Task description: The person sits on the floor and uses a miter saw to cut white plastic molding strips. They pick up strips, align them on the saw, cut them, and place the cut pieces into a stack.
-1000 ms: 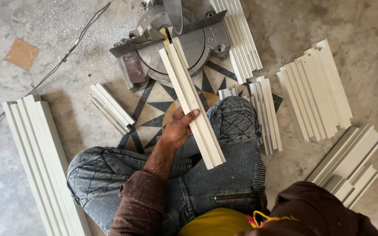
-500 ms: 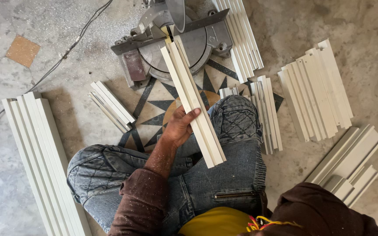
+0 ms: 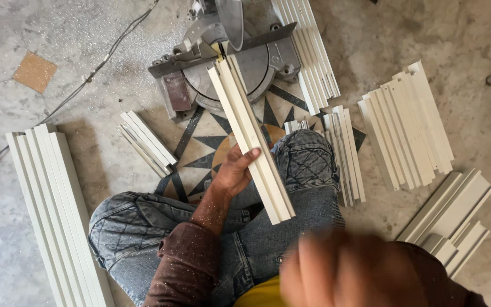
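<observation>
Left hand (image 3: 235, 170) grip clamped on white moulding strips (image 3: 251, 139), far ends on mitre saw (image 3: 228, 54). Right hand (image 3: 342, 267) near, blurred; grip unreadable.

No packages, labels, signs or screens visible anywhere in view.
</observation>
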